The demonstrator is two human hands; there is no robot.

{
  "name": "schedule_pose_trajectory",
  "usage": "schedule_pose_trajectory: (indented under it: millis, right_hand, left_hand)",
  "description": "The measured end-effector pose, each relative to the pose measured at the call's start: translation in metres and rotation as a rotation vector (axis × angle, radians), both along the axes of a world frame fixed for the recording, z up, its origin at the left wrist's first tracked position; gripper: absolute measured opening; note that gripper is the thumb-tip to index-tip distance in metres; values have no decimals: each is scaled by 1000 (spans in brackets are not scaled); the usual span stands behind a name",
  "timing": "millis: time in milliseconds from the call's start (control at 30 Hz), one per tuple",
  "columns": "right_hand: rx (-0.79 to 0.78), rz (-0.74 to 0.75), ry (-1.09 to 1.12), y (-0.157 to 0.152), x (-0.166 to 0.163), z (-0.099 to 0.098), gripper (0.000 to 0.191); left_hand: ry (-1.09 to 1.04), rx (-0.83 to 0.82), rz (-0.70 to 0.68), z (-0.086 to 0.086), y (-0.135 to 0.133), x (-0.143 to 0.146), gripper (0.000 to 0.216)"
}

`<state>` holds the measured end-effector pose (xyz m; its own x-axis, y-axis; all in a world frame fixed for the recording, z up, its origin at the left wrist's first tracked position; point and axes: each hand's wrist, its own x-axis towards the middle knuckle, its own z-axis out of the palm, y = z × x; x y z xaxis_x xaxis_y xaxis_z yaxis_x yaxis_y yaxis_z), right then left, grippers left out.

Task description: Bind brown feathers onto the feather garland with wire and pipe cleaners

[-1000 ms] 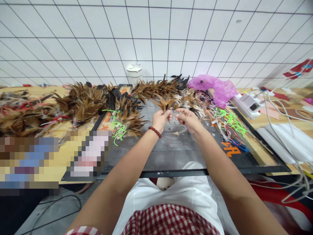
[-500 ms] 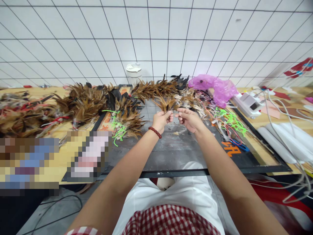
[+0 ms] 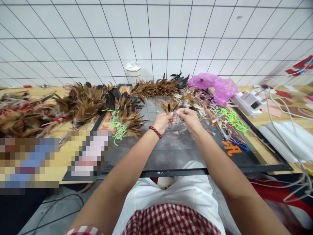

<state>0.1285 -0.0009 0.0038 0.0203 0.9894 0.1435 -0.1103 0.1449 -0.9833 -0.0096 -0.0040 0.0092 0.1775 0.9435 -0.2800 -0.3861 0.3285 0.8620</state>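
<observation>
our left hand is clamped on a small feather tuft, which fans up just beyond its fingertips. our right hand meets it fingertip to fingertip, pinched shut at the tuft's stems; what it grips we cannot tell. both hover over the dark cutting mat. a big feather pile lies left of the left hand, green cords right of the right hand, and a pink bag beyond it.

table | black mat | feather heaps | pink bag | cables
</observation>
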Motion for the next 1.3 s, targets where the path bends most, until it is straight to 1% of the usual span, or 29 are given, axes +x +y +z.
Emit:
schedule_pose_trajectory:
  millis: [200,367,433,500,533,567,600,633,667,700,733,767,800,900,967,1000,1033,1100,1200,1267,1300]
  right_hand:
    - [44,-32,-99,1,5,1,28]
    - [36,22,-160,1,4,-2,23]
    - [51,-32,-174,2,5,-3,22]
    - [79,-113,-211,2,8,0,21]
    - [82,-107,-248,1,11,2,22]
    - [69,-39,-302,0,14,5,22]
    - [38,89,-367,-2,19,9,24]
    - [-6,252,-441,-5,23,13,26]
    - [-52,417,-518,-7,27,17,28]
    - [-79,533,-593,-10,31,19,30]
    - [-89,601,-668,-12,33,21,32]
    - [-86,624,-740,-13,35,22,30]
    - [-78,613,-816,-13,36,22,26]
    - [-81,545,-1039,-12,37,18,9]
    - [-72,503,-1091,-11,37,17,11]
    - [-48,473,-1057,-10,36,16,12]
    - [-22,436,-972,-9,35,16,11]
    - [-10,335,-709,-7,31,16,9]
    - [-130,192,-282,-5,22,15,18]
    - [-199,120,-81,-3,17,12,29]
    - [-207,89,-9,-2,15,10,34]
  left_hand:
    - [65,11,-106,3,-1,-2,12]
    - [263,97,-149,4,-1,0,20]
    - [311,122,-98,3,1,0,21]
    - [277,135,22,2,4,0,20]
    - [242,136,94,1,6,-1,18]
    - [206,133,159,1,8,-2,16]
    - [172,130,212,1,9,-3,14]
    - [146,125,252,1,10,-4,12]
    - [126,121,278,1,11,-5,10]
    - [113,119,292,1,11,-6,10]
    - [104,119,295,2,11,-6,10]
    - [98,119,290,2,10,-6,10]
    - [95,120,284,2,10,-5,10]
    - [92,120,264,3,8,-3,11]
    - [96,118,253,2,7,-1,11]
    - [98,115,243,1,6,0,11]
    - [100,110,228,0,6,1,11]
    - [102,97,189,-1,4,3,11]
    - [83,72,137,0,0,6,11]
    - [59,64,117,1,-3,7,11]
    - [48,58,109,2,-3,7,11]
